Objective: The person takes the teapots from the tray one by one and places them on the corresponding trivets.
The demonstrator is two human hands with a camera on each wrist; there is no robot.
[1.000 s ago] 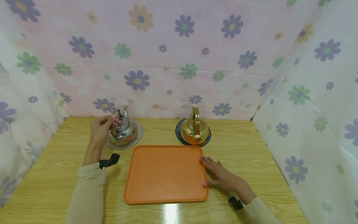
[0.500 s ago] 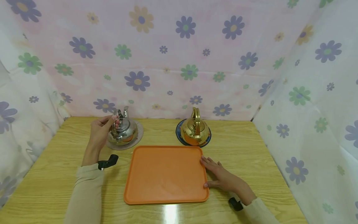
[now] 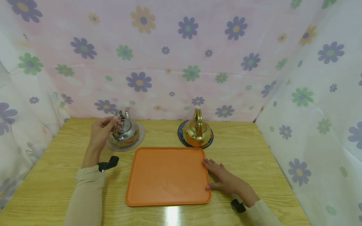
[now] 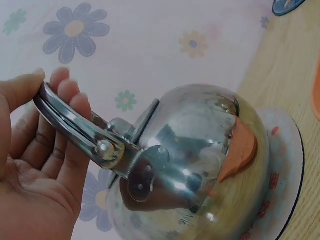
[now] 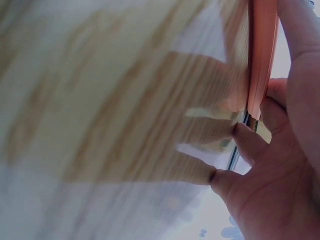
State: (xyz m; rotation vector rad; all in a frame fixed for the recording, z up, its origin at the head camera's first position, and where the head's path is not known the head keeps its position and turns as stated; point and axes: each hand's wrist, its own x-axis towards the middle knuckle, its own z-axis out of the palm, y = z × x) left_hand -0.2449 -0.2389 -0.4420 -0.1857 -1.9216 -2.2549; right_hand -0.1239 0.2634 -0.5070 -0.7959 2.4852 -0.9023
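A silver teapot (image 3: 124,134) stands on a pale round mat (image 3: 140,138) at the back left of the table. My left hand (image 3: 101,128) holds its upright handle; in the left wrist view the thumb presses one side of the handle (image 4: 75,125) and the fingers curl round the other. An orange tray (image 3: 169,175) lies flat in front. Along its right edge rests my right hand (image 3: 226,179), fingers spread, thumb and fingertips touching the rim. In the right wrist view some fingertips meet the tabletop beside the tray wall (image 5: 262,55).
A gold teapot (image 3: 196,133) sits on a dark blue patterned round mat (image 3: 181,138) just behind the tray's right half. Flower-printed cloth (image 3: 169,56) hangs behind and at both sides of the wooden table (image 3: 240,144).
The left forearm has shifted very slightly left. Both hands keep their hold and place, and the teapots and tray have not visibly moved.
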